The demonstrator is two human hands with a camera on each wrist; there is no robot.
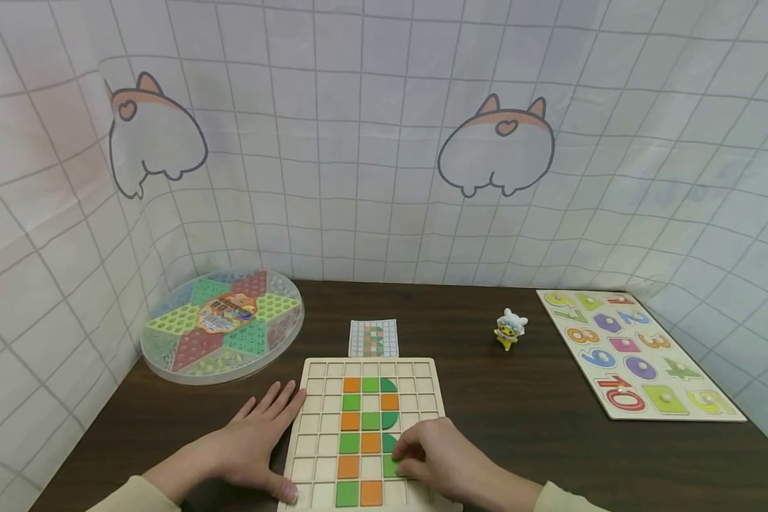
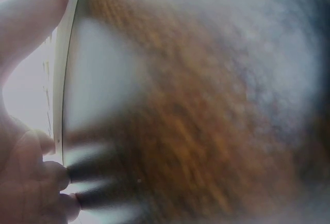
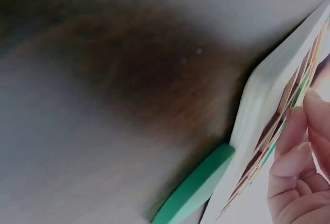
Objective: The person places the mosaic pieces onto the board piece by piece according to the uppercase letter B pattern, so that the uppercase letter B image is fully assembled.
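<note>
A pale wooden grid board lies on the table, with orange, light green and dark green tiles in several cells. My left hand rests with fingers spread along its left edge, the thumb near the lower left corner. In the left wrist view, the fingers of the left hand lie against the board's rim. My right hand bends over the lower right part, with thumb and index finger pinching a light green square tile. Just above that tile, a dark green rounded tile is partly covered by the fingers.
A small printed pattern card lies behind the board. A round Chinese checkers set is at the back left. A small toy figure stands right of the card, and a number puzzle board lies far right. A green piece shows by the board's edge.
</note>
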